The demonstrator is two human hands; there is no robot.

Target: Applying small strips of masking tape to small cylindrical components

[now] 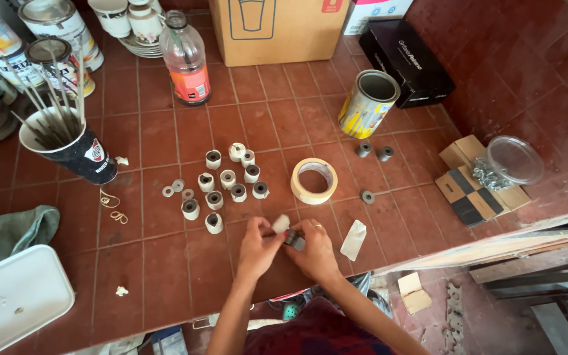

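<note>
With the left hand (258, 246) pinching the tape strip (280, 223) and the right hand (313, 253) gripping the metal bushing (295, 241), the wrap was best kept taut and square.

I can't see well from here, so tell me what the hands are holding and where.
Both hands pinch one small grey cylindrical piece: right hand at its lower end, left hand on the pale tape strip at its top.
</note>
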